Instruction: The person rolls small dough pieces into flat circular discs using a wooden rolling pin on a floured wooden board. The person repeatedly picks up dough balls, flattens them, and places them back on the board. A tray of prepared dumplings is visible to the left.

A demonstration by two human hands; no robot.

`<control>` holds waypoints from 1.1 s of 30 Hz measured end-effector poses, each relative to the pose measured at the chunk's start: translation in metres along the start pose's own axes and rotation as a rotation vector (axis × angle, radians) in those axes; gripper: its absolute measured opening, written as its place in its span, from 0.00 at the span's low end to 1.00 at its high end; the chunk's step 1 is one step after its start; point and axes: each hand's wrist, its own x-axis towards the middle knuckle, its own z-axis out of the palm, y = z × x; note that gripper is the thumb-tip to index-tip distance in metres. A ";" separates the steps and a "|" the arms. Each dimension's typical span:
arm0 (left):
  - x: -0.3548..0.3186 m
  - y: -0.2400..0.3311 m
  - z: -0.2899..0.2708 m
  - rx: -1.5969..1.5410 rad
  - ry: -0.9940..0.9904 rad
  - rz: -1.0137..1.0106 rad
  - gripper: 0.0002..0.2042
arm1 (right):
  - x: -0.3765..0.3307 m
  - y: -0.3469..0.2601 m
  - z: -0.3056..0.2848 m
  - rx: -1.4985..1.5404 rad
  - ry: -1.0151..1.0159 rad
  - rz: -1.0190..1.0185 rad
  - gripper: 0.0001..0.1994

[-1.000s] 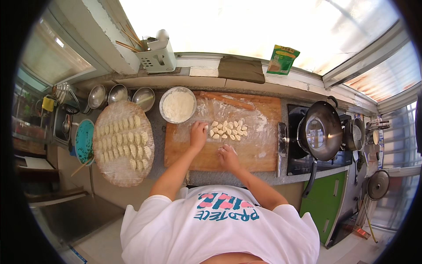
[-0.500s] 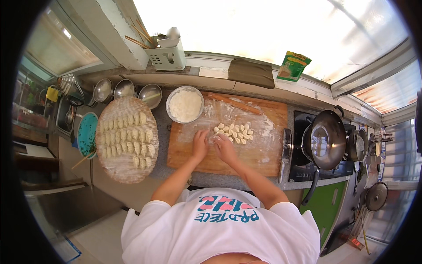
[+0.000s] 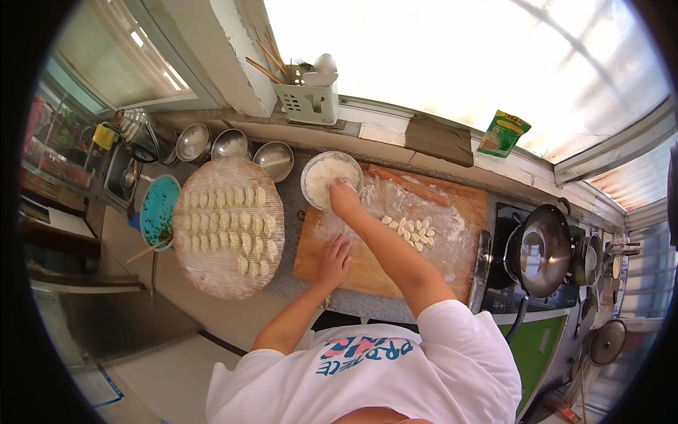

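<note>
My right hand [image 3: 344,197] reaches over the near rim of a metal bowl [image 3: 304,182] of white flour [image 3: 325,173]. Its fingers are bunched together at the flour, and their tips are hard to see. Resting on the wooden board [image 3: 378,272], my left hand [image 3: 334,261] lies palm down with its fingers spread. Small pale dough pieces [image 3: 411,230] sit in a cluster on the floured board, right of my hands. Behind them a wooden rolling pin [image 3: 409,186] lies slantwise along the board's far side.
To the left, a round ribbed tray [image 3: 205,272] carries rows of dumplings [image 3: 229,221]. Beyond it are a turquoise basin [image 3: 150,212] with green bits and metal bowls [image 3: 273,161]. A cleaver [image 3: 481,265] lies at the board's right edge, near a wok [image 3: 542,251] on the stove.
My right hand has left the board beside the dough pieces and moved up into the flour bowl. My left hand has drawn nearer and flattened on the board. The view has shifted.
</note>
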 end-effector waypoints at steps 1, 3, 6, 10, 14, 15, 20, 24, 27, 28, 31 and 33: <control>0.002 0.001 0.000 0.004 0.001 0.013 0.25 | 0.009 0.003 0.006 -0.065 -0.022 -0.012 0.12; 0.004 0.004 0.000 0.019 0.002 0.023 0.25 | 0.021 0.007 0.018 -0.189 -0.075 -0.038 0.09; 0.004 0.004 -0.001 0.037 0.001 0.020 0.25 | 0.026 0.010 0.028 -0.156 0.007 -0.015 0.08; 0.001 0.001 -0.001 0.032 0.006 0.011 0.26 | 0.029 0.013 0.018 0.118 0.075 0.060 0.06; 0.002 0.003 -0.002 0.037 -0.008 0.026 0.26 | 0.019 0.023 -0.008 1.032 0.163 0.329 0.06; 0.001 0.003 -0.001 0.043 -0.012 0.016 0.26 | 0.012 0.024 -0.016 1.358 0.098 0.473 0.07; -0.001 0.001 0.005 0.048 -0.045 -0.039 0.26 | -0.058 0.054 -0.059 1.775 0.106 0.689 0.11; 0.000 0.003 0.005 0.040 -0.055 -0.048 0.26 | -0.125 0.085 -0.071 1.740 0.182 0.814 0.11; 0.000 0.002 0.008 0.058 -0.052 -0.041 0.26 | -0.164 0.109 -0.067 1.516 0.166 0.852 0.08; 0.001 0.002 0.009 0.061 -0.047 -0.037 0.26 | -0.171 0.116 -0.063 1.445 0.161 0.848 0.08; -0.001 0.002 0.008 0.094 -0.056 -0.041 0.26 | -0.179 0.108 -0.059 1.219 0.170 0.798 0.08; 0.000 0.003 0.009 0.112 -0.059 -0.041 0.27 | -0.173 0.099 -0.056 1.016 0.216 0.700 0.11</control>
